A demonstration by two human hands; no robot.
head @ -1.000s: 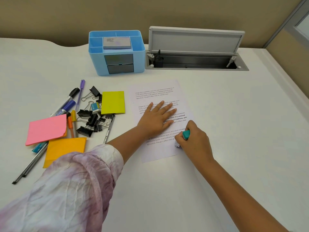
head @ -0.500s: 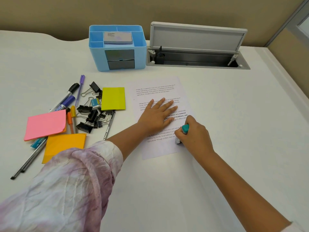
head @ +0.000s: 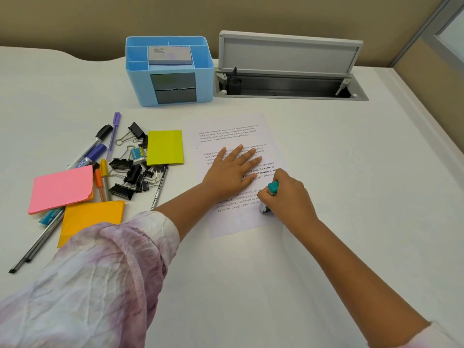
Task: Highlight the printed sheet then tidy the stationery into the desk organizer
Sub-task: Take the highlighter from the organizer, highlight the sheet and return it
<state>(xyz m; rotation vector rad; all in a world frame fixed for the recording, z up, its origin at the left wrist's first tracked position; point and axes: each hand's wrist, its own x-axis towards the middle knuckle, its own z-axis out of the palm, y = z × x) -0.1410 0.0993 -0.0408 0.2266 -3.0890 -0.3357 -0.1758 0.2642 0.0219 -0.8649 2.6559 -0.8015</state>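
Note:
A printed sheet [head: 233,131] lies in the middle of the white desk. My left hand [head: 232,172] rests flat on it with straight, spread fingers. My right hand [head: 288,194] grips a teal highlighter [head: 272,188], its tip down at the lowest paragraph near the sheet's right edge. The blue desk organizer [head: 170,71] stands behind, with a grey card box in its top. Left of the sheet lie pens and markers [head: 95,151], black binder clips [head: 133,172], and sticky pads: green [head: 164,146], pink [head: 61,188], orange [head: 91,221].
An open cable hatch [head: 288,84] with a raised grey lid sits in the desk behind the sheet, right of the organizer. A beige wall runs along the back. The desk's right edge meets a partition at the far right.
The view has shifted slightly. My right hand with the highlighter has stayed at the lower right paragraph, barely moving. My left hand has kept pressing the sheet.

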